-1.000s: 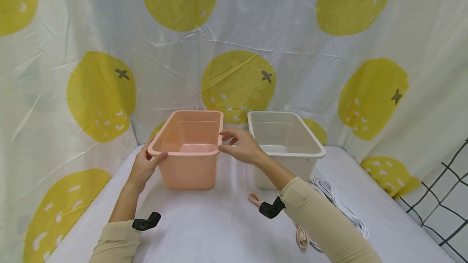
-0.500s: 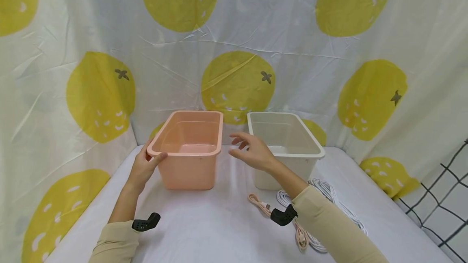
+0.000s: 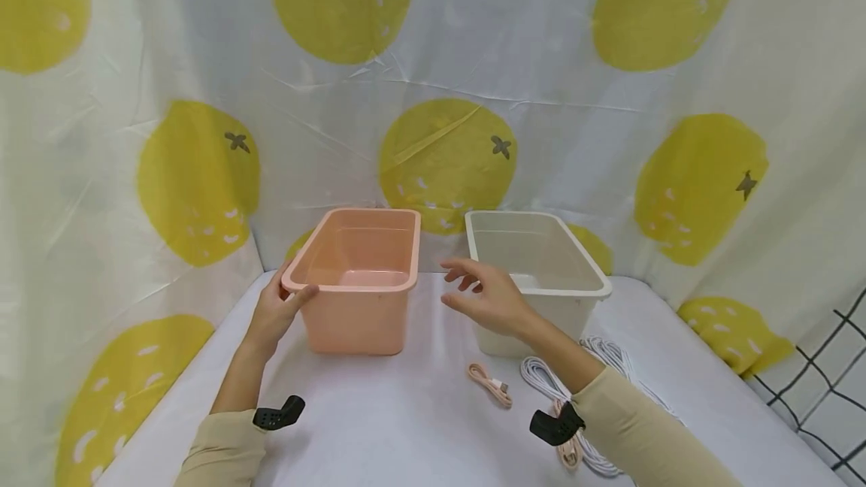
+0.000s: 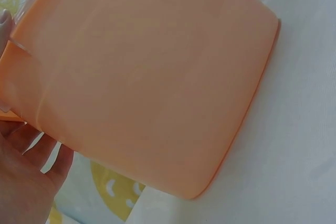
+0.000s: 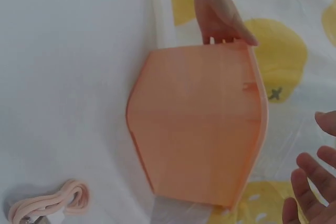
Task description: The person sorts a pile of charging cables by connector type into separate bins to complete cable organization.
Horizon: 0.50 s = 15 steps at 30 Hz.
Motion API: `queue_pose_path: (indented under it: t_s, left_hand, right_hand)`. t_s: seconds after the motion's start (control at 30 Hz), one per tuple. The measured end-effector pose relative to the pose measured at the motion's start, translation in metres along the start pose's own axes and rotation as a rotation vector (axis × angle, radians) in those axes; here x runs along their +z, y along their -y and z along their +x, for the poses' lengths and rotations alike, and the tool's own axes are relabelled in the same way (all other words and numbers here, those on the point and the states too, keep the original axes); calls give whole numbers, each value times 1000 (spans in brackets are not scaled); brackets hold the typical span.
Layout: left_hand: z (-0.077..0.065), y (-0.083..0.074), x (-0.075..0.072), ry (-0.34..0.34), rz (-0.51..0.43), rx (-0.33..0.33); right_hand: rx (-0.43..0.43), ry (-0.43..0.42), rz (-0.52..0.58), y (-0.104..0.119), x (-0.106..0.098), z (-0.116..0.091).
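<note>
The pink bin point(image 3: 355, 322) stands on the white tabletop point(image 3: 379, 434), towards the back and left of centre; only the head view looks over its rim to the inner walls and floor. The left hand point(image 3: 274, 314) grips its near left corner, thumb on the rim and fingers round the outer side. The left wrist view gives what the head view hides: those fingers, slightly spread, lie against the wall beneath the rim. The right wrist view shows the same hold from across the bin, along with a small tab under the rim.

The right hand point(image 3: 490, 299) is off the pink bin — its fingers loosely bent and apart, holding nothing — in front of the white bin point(image 3: 571, 314), which stands just to the right.

Nearer the person lies a looped pink cable point(image 3: 490, 385); its metal plug shows in the head view. Beside it, white cables point(image 3: 540, 378) and another pink cable point(image 3: 570, 455) lie partly behind the right forearm.

A lemon-print curtain point(image 3: 325, 141) hangs behind, with a dark wire grid point(image 3: 816, 400) at far right.
</note>
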<state>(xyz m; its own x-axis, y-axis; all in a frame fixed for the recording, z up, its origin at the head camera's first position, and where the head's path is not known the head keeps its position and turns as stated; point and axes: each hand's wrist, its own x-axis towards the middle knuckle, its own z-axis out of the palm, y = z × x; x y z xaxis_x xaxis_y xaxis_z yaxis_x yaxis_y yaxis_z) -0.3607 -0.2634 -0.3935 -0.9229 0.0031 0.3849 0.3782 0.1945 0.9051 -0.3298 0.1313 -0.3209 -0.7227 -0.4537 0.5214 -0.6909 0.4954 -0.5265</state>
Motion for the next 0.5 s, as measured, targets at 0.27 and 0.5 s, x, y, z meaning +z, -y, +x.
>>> queue_pose_path:
  t_s: [0.27,0.5]
  left_hand:
    - [1,0,3,2,-7,14]
    - [1,3,2,5,13,14]
  right_hand:
    - [-16,27,-25,-6,0,-26]
    - [12,29,-7,-19,2,-49]
